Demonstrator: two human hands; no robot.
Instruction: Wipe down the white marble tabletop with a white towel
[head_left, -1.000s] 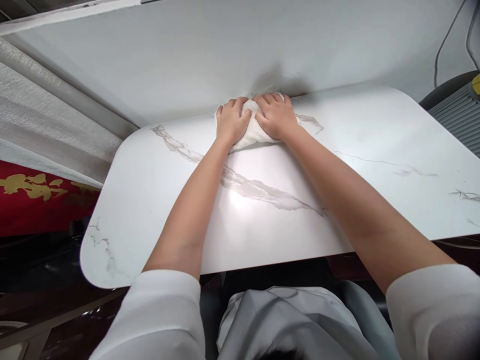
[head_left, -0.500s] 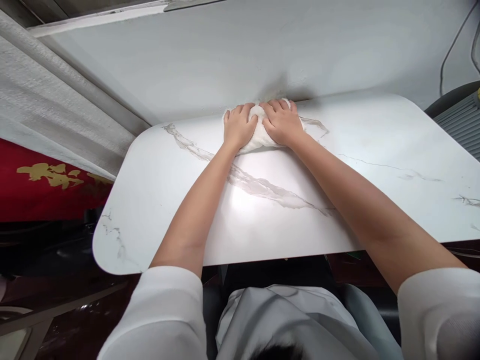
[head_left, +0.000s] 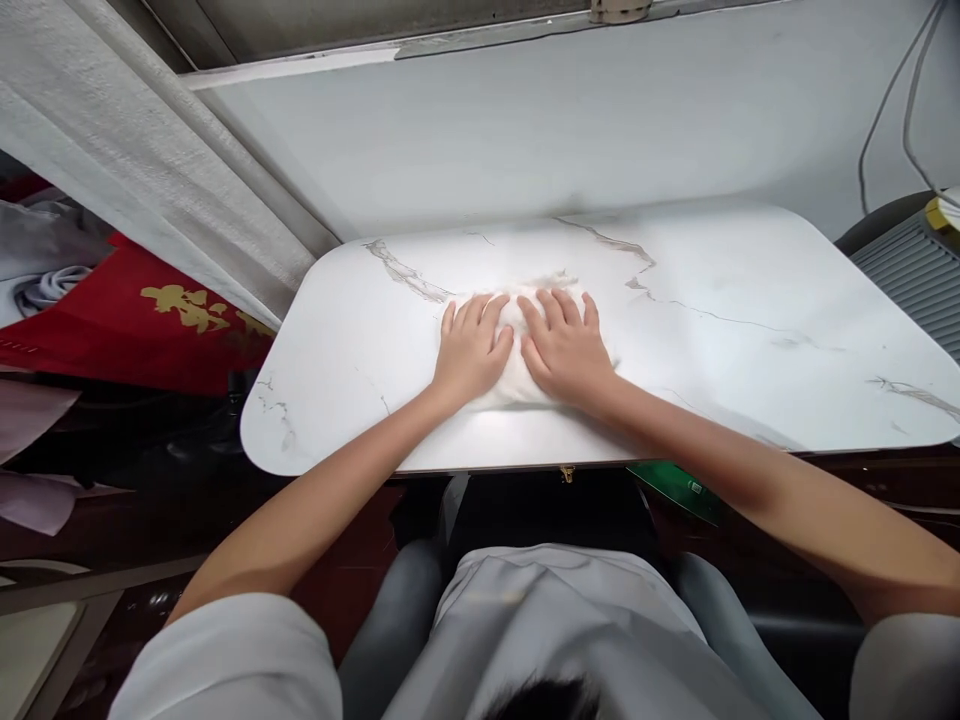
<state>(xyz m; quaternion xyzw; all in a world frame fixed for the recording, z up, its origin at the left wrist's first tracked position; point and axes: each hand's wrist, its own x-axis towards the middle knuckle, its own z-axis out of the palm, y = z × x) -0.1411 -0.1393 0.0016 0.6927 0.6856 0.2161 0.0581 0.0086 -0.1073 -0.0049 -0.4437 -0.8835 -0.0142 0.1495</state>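
Note:
A soft white wad, cloth or dough (head_left: 516, 378), lies on the white marble-patterned table (head_left: 750, 330), near its front edge. My left hand (head_left: 471, 350) presses flat on its left half with fingers stretched out. My right hand (head_left: 564, 345) presses flat on its right half, fingers spread. The two hands lie side by side and cover most of the wad. Only its middle strip, near edge and a frayed far edge show.
A pale wall (head_left: 525, 130) runs behind the table. A grey curtain (head_left: 150, 170) and red fabric with gold print (head_left: 150, 320) are at the left. A grey ribbed appliance (head_left: 915, 280) with cables stands at the right. Something green (head_left: 675, 487) shows under the front edge.
Both hands have drawn the white wad from the table's far edge by the wall back towards me. The fingers, curled over it before, now lie flat.

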